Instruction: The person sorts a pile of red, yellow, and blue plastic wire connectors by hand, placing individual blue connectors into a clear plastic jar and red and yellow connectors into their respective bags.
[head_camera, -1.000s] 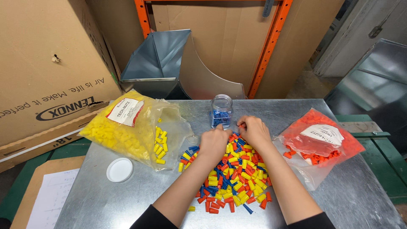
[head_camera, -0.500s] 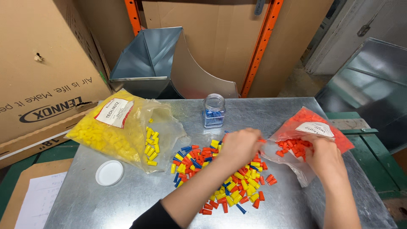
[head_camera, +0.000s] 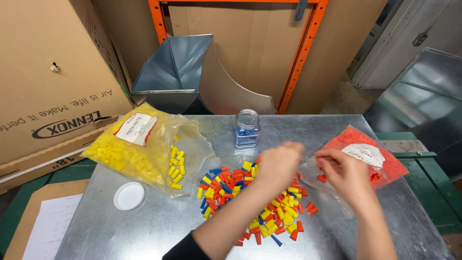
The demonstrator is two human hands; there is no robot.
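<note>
Caps [head_camera: 250,200] mostly unsorted; I had left hand [head_camera: 279,164] curled, contents unclear, right hand [head_camera: 347,175] pinching orange bag [head_camera: 358,154].

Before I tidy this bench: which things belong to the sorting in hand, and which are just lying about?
In use:
left hand
right hand
mixed pile of caps
orange bag
blue jar
yellow bag

Lying about:
white lid
cardboard box
metal duct
paper sheet
</note>
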